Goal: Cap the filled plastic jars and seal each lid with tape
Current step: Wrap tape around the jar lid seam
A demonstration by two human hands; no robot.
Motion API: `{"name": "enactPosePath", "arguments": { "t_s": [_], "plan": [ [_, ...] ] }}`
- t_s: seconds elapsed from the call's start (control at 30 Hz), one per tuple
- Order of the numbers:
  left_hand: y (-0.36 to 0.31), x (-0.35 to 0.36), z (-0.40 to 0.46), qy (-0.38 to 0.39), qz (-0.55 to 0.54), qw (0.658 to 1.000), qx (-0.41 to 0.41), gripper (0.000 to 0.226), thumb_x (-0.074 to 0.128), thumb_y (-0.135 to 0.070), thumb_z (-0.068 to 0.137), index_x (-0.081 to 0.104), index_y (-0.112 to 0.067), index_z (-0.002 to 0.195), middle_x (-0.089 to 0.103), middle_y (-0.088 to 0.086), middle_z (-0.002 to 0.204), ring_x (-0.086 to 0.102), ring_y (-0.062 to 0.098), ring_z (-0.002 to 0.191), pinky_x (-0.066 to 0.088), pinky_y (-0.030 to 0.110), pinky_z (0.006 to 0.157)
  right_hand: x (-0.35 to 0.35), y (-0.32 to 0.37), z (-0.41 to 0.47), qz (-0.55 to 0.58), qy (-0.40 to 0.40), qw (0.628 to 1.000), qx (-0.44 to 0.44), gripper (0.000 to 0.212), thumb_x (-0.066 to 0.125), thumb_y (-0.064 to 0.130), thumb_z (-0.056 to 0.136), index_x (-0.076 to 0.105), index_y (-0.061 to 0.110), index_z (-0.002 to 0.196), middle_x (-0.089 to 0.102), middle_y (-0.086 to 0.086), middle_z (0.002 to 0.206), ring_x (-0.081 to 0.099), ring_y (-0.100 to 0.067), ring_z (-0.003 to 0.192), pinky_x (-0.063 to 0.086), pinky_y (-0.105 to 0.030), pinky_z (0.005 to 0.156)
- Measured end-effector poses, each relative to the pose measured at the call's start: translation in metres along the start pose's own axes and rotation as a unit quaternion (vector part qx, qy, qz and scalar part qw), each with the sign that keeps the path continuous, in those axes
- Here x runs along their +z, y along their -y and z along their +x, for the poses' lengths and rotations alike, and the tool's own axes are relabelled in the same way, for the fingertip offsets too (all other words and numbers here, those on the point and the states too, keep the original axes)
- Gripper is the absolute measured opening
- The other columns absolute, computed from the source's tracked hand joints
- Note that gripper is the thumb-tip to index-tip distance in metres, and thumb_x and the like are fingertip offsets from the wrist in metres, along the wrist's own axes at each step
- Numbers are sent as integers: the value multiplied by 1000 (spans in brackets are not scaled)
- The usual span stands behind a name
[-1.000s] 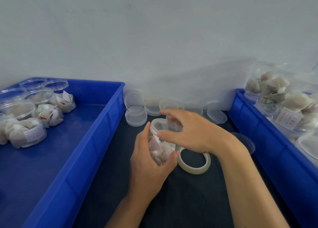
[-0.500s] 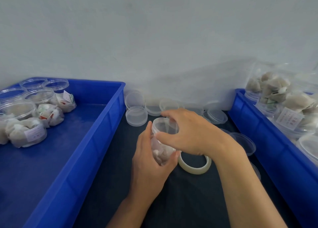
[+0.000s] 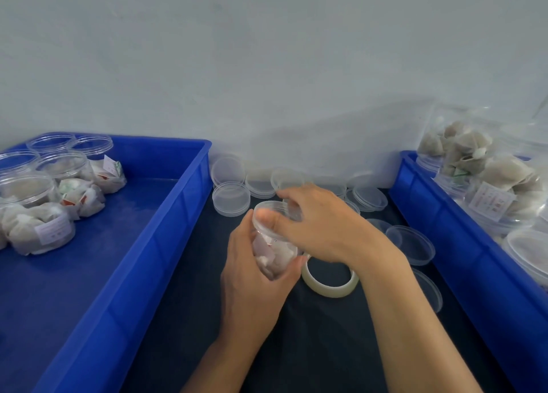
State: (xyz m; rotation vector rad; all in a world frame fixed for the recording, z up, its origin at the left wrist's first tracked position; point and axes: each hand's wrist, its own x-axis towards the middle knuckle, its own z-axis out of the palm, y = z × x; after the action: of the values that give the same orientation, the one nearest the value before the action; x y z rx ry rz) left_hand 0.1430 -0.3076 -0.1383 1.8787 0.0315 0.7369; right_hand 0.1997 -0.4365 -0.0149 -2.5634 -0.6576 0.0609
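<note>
A clear plastic jar [image 3: 274, 251] packed with pale pouches is held tilted above the dark table [image 3: 189, 318], between two blue bins. It is gripped round its body by the left hand [image 3: 252, 277], fingers and thumb curled about it. A clear lid [image 3: 271, 214] on the jar's mouth is pinched at its rim by the thumb and curled fingers of the right hand [image 3: 320, 226]. A roll of tape [image 3: 329, 280] lies flat just beside the jar, under the right wrist. Loose lids [image 3: 231, 198] are scattered along the wall behind. Capped, filled jars [image 3: 38, 229] are grouped in the far corner of the left bin [image 3: 166, 223], much of its floor bare. Filled jars [image 3: 489, 191] are crowded in the right bin [image 3: 444, 223].
</note>
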Motion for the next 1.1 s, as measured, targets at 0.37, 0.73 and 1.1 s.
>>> {"name": "enactPosePath", "arguments": {
  "t_s": [0.37, 0.73, 1.1],
  "plan": [
    [0, -4, 3, -16, 13, 999, -46, 103, 86, -64, 67, 30, -54, 152, 56, -31, 139, 58, -8, 120, 46, 14, 86, 12, -46, -8, -144, 216, 952, 161, 28, 72, 52, 86, 73, 25, 90, 72, 4, 88, 69, -18, 83, 58, -36, 73],
    [-14, -2, 2, -137, 153, 962, 182, 87, 90, -37, 82, 47, -10, 153, 52, 7, 152, 45, 20, 140, 38, 30, 116, 4, -53, -33, -16, 3, 994, 104, 13, 53, 44, 100, 53, 31, 96, 70, 6, 92, 67, -22, 84, 57, -50, 82],
    [-48, -6, -1, -153, 46, 977, 143, 56, 56, -53, 101, 63, -16, 142, 55, -14, 136, 43, -2, 125, 34, 8, 102, -42, 10, -54, 16, 14, 996, -82, 7, 53, 33, 109, 54, 36, 102, 68, 14, 88, 61, -6, 78, 45, -21, 62]
  ]
}}
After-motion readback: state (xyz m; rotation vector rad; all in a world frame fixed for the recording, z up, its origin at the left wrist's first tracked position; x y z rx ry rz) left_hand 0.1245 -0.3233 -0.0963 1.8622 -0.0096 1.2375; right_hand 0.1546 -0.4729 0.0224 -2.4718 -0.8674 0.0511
